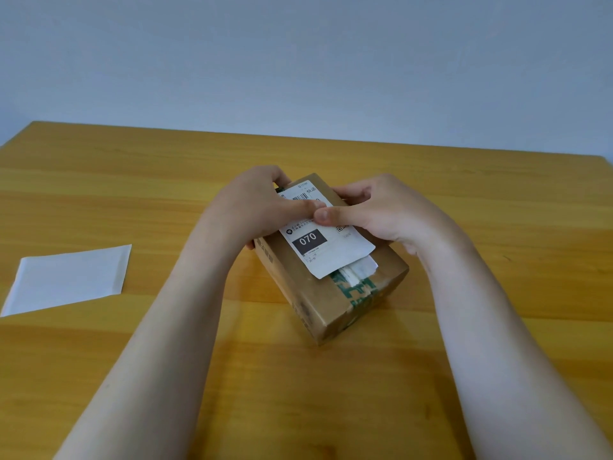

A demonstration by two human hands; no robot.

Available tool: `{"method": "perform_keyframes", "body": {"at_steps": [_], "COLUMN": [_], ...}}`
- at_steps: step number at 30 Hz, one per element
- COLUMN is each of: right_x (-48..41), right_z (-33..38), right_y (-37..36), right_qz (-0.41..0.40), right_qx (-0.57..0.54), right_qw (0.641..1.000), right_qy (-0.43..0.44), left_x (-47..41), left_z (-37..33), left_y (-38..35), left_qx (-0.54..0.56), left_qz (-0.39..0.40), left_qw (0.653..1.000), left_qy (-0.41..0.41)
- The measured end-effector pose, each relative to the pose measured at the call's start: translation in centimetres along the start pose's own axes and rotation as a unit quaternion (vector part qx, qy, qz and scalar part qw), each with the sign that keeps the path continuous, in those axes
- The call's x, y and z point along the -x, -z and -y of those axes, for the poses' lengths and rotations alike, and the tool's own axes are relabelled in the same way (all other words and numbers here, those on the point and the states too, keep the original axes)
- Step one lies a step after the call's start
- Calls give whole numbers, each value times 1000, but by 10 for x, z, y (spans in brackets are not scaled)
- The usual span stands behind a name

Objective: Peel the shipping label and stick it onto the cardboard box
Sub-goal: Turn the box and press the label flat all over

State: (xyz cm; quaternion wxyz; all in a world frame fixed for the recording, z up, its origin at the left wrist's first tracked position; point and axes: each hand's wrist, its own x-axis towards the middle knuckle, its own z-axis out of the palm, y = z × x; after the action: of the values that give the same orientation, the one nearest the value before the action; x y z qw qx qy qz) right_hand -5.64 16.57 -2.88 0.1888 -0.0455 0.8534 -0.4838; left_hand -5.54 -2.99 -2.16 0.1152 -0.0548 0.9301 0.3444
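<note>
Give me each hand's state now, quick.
Left hand: closed on the cardboard box, thumb pressing the shipping label.
Right hand: closed on the box, thumb pressing the label.

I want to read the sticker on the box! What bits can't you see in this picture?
- Head view: the label's middle lines, covered by the thumbs of the left hand and right hand.
- Its small print: too tiny and blurred; only "070" reads.
- The box's far end: behind both hands.
- The white sheet: left corner cut off by the edge.
</note>
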Motion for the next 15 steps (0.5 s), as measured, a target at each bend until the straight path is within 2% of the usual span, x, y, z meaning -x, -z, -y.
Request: {"method": "perform_keyframes", "body": {"at_steps": [15], "right_x": [0], "right_z": [1], "right_y": [0], "right_qz": [-40], "right_qx": [-4], "right_qw": [999], "right_qy": [-13], "left_x": [-2], "left_z": [-2], "left_y": [-6], "left_qx": [-46], "left_qz": [-35], "left_qw": [998], "left_qy": [28]}}
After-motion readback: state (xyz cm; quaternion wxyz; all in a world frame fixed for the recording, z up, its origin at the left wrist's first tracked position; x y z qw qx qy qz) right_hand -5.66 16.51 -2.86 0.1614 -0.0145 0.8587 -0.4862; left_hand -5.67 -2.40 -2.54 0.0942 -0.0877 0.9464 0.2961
